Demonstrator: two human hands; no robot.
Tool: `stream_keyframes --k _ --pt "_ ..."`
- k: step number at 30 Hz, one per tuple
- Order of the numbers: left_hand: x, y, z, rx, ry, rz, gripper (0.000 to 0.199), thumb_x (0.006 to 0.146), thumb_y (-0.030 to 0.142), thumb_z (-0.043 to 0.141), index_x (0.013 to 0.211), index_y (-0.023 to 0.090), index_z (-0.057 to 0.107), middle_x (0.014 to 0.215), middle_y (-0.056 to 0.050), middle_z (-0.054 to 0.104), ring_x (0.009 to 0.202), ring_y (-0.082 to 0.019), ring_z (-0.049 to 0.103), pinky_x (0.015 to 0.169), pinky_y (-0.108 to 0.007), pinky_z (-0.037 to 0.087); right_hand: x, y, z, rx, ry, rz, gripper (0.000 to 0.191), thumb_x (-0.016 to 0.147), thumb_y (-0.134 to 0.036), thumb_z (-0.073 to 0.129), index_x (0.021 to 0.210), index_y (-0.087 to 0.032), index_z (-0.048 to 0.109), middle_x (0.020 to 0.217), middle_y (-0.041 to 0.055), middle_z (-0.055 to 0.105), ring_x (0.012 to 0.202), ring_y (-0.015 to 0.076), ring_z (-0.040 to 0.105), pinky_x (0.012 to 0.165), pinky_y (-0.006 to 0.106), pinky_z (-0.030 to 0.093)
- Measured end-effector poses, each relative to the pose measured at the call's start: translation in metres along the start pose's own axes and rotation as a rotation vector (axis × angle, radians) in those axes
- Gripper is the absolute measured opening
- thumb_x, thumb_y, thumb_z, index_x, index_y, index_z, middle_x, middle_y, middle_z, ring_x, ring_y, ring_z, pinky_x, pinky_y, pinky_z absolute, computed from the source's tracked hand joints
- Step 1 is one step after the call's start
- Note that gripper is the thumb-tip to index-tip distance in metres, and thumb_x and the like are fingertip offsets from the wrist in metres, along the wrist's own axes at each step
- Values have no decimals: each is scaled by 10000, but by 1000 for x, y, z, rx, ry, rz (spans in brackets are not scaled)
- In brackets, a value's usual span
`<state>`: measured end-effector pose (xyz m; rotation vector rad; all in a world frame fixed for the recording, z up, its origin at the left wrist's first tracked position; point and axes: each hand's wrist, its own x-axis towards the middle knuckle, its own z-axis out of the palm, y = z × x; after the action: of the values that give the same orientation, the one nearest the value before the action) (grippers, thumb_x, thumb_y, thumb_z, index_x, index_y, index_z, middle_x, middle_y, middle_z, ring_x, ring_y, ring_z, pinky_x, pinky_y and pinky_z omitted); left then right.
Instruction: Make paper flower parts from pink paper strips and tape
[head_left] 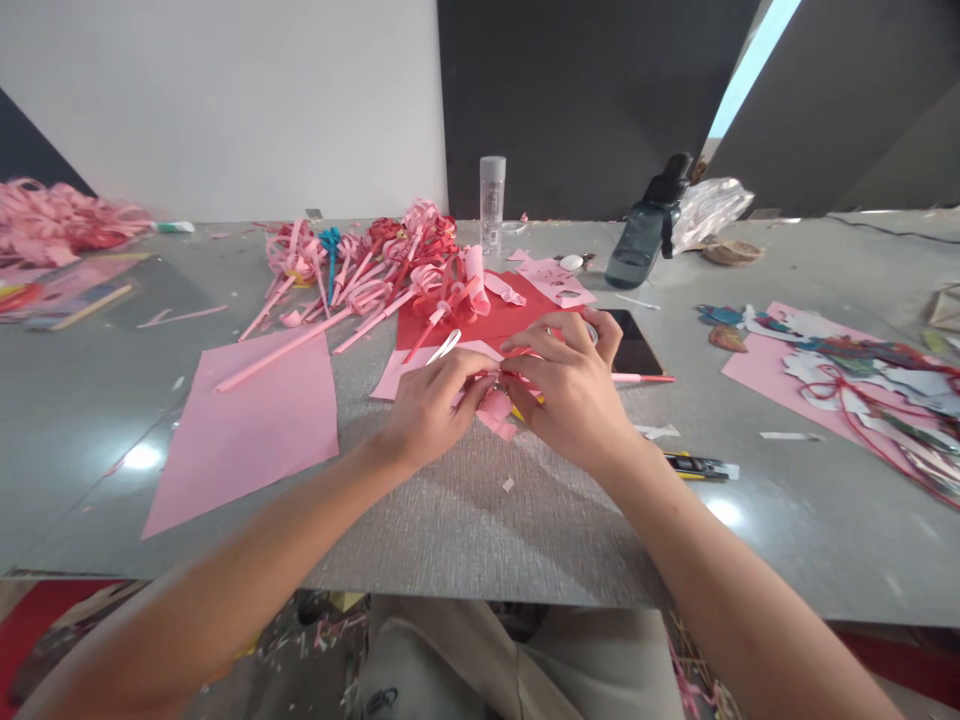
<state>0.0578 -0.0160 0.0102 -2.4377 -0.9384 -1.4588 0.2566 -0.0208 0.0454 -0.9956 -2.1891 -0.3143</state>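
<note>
My left hand point(441, 398) and my right hand point(568, 390) meet over the front middle of the table, fingertips pinched together on a paper flower. Its pink curled paper point(496, 412) hangs below my fingertips. A thin red and pink paper stem point(643, 378) sticks out to the right from behind my right hand. My fingers hide much of the flower where the two hands meet. Beneath and behind the hands lie a red paper sheet point(510, 322) and a pink paper piece point(390, 375). White-handled scissors point(444, 346) seem to lie just behind my left hand.
Finished paper flowers point(375, 265) are heaped at the back. A pink sheet point(259, 425) lies left. To the right are a phone point(637, 343), a utility knife point(701, 467), a dark water bottle point(637, 240) and a scrap-covered pink sheet point(772, 360). A clear bottle point(492, 205) stands behind.
</note>
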Motion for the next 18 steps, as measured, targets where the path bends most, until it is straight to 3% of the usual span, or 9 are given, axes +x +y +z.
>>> stream_keyframes --k 5,12,18 --pt "0 3 0 33 -26 -51 174 992 151 611 1149 224 604 1026 -36 773 863 -155 739 760 -287 567 -1 2 3 -9 11 3 139 925 -188 666 896 -286 761 1165 -20 771 1207 292 565 1108 541 219" --pt "2 4 0 -56 -57 -144 65 968 163 615 1017 203 629 896 -15 748 772 -141 698 674 -270 519 -1 3 7 15 38 4 106 913 -200 690 860 -279 738 1127 -29 774 1192 273 571 1118 526 223" --pt "2 3 0 -89 -49 -103 78 973 130 590 971 196 631 856 -13 722 732 -128 657 655 -270 500 -1 3 6 30 49 13 91 894 -201 707 848 -277 725 1110 -34 777 1175 268 581 1116 521 231"
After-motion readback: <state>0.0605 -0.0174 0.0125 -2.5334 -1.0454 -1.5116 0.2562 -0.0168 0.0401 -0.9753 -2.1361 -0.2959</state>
